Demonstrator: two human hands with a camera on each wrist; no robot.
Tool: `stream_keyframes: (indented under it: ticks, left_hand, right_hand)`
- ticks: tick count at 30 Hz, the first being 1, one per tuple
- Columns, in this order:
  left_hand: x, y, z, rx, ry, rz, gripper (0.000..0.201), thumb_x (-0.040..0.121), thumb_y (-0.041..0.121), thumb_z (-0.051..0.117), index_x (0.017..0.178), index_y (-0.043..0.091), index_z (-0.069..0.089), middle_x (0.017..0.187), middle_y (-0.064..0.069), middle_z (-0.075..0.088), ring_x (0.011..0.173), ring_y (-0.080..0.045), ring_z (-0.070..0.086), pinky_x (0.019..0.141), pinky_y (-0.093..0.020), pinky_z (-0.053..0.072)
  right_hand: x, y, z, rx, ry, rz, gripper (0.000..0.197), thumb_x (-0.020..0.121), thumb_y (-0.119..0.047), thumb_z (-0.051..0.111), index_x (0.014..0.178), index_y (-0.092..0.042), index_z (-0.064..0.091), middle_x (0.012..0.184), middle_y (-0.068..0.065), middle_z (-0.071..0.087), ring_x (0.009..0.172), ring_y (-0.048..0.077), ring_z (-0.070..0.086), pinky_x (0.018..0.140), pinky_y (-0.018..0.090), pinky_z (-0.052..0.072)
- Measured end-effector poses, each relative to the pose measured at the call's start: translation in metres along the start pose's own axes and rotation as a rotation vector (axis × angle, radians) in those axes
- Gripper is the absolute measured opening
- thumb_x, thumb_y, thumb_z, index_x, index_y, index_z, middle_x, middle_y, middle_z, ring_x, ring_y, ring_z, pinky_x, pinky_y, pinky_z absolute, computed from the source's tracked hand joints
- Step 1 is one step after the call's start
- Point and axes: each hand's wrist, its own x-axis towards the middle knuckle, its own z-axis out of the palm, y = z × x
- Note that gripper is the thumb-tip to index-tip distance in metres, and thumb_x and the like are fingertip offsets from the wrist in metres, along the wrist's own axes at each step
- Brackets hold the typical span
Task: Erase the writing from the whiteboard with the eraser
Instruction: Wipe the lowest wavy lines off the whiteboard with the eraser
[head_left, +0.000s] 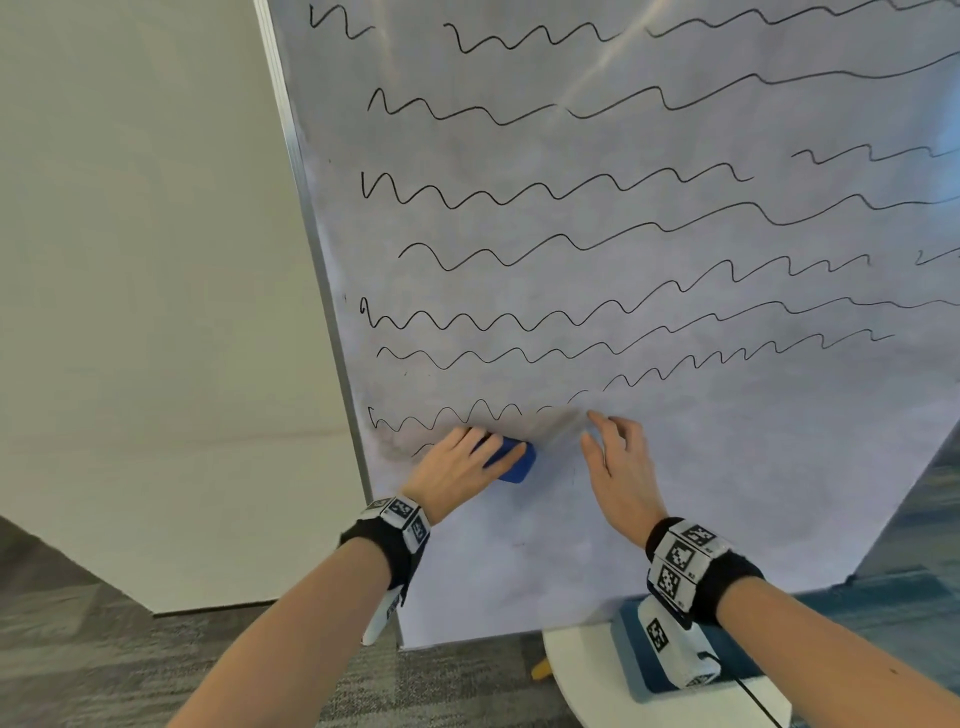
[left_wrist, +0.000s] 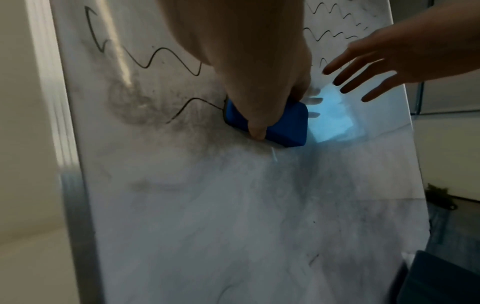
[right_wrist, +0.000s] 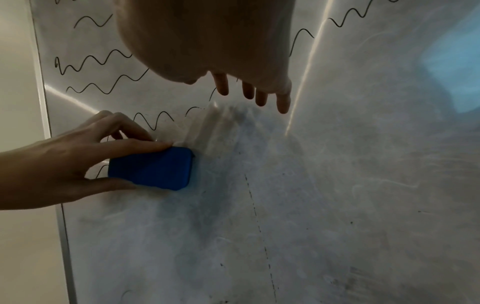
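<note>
A large whiteboard leans in front of me, covered with rows of black wavy lines; its lower part is wiped to grey smears. My left hand grips a blue eraser and presses it flat on the board near the left edge, at the lowest wavy row. The eraser sits between my thumb and fingers. To the right of the eraser, my right hand rests on the board with its fingers spread and straight, holding nothing.
The board's metal frame runs down its left side, with a plain white wall beyond. Below the board are grey carpet, a round white table edge and a blue pad under my right wrist.
</note>
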Motion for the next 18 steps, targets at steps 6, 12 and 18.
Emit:
stream_keyframes:
  ticks: [6,12,18]
  left_hand:
    - [-0.047,-0.02,0.006,0.022,-0.085,-0.032,0.093,0.059,0.009,0.082,0.141,0.014,0.038,0.107,-0.011,0.055,0.093,-0.029,0.055,0.08,-0.04,0.051]
    - [-0.019,-0.013,0.0,0.048,-0.037,-0.024,0.087,0.063,0.009,0.079,0.14,0.013,0.039,0.104,-0.009,0.058,0.089,-0.027,0.056,0.077,-0.038,0.05]
    - [0.065,0.029,-0.015,0.012,0.029,0.023,0.062,0.074,0.013,0.07,0.134,0.016,0.054,0.099,-0.003,0.059,0.084,-0.022,0.055,0.075,-0.032,0.045]
  right_hand:
    - [0.001,0.0,-0.004,-0.015,-0.009,0.025,0.039,0.1,-0.033,0.039,0.137,-0.021,0.044,0.126,0.004,0.038,0.112,0.023,0.042,0.101,0.041,0.033]
    - [0.0,0.001,-0.011,-0.003,-0.011,0.042,0.04,0.1,-0.035,0.038,0.138,-0.023,0.043,0.127,0.002,0.037,0.113,0.022,0.041,0.102,0.039,0.031]
    - [0.001,0.027,-0.032,0.013,0.019,0.037,0.042,0.098,-0.037,0.038,0.137,-0.023,0.044,0.126,0.003,0.037,0.113,0.024,0.044,0.101,0.046,0.038]
